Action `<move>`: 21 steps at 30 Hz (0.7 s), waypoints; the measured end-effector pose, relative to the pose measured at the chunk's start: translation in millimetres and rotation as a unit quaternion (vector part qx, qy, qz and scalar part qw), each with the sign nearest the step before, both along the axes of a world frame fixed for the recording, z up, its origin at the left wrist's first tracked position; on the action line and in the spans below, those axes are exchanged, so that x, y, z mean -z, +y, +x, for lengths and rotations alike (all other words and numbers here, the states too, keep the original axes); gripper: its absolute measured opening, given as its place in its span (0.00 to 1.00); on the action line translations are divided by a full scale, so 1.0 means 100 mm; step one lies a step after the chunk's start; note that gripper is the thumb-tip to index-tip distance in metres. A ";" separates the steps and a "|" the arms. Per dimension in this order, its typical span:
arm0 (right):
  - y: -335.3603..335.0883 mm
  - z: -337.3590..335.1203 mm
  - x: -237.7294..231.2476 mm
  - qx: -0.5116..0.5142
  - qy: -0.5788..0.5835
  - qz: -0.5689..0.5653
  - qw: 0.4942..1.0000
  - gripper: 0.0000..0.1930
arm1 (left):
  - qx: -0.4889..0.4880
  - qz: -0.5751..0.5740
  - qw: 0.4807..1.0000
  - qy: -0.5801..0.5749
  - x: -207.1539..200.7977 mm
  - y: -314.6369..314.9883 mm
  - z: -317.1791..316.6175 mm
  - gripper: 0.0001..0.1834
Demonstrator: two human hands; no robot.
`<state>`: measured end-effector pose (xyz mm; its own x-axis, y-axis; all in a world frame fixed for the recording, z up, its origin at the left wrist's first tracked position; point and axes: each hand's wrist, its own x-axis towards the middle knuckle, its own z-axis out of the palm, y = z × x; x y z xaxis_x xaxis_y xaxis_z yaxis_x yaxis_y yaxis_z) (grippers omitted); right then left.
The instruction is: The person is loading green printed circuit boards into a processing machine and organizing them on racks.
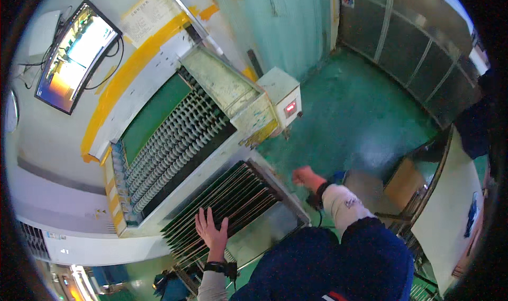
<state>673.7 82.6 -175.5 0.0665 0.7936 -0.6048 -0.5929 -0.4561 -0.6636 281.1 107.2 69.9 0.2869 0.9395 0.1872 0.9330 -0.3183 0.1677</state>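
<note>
My left hand (211,231) lies flat with fingers spread on the near end of a rack of thin dark rods (227,200) that slopes out of a conveyor machine. My right hand (304,177) hangs in the air to the right of the rack, fingers curled, holding nothing that I can see. It is close to the rack's right corner and above the green floor. Both wrists wear dark bands, and white sleeves cover my forearms.
Beyond the rack runs a roller conveyor (174,142) with a cream control box (283,97) with a red display at its right. A monitor (74,55) hangs on the wall at upper left. A green floor (360,115), metal cabinets (413,52) and a white table (455,195) lie right.
</note>
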 end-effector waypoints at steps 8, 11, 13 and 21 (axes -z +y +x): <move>-1.02 -0.04 0.29 0.073 0.147 -0.089 0.982 0.06 | 0.015 0.006 0.999 -0.034 -0.04 -0.07 -0.01 0.34; -1.34 -0.19 0.15 0.120 0.157 -0.126 0.972 0.10 | 0.059 0.032 0.996 -0.052 0.05 -0.12 -0.10 0.34; -1.79 -0.12 0.43 0.089 0.268 -0.049 0.958 0.11 | 0.103 0.021 0.992 -0.074 -0.02 -0.21 -0.14 0.34; -2.82 -0.20 1.18 -0.097 -0.449 0.059 0.886 0.09 | 0.174 -0.044 0.982 -0.053 -0.04 -0.86 -0.70 0.35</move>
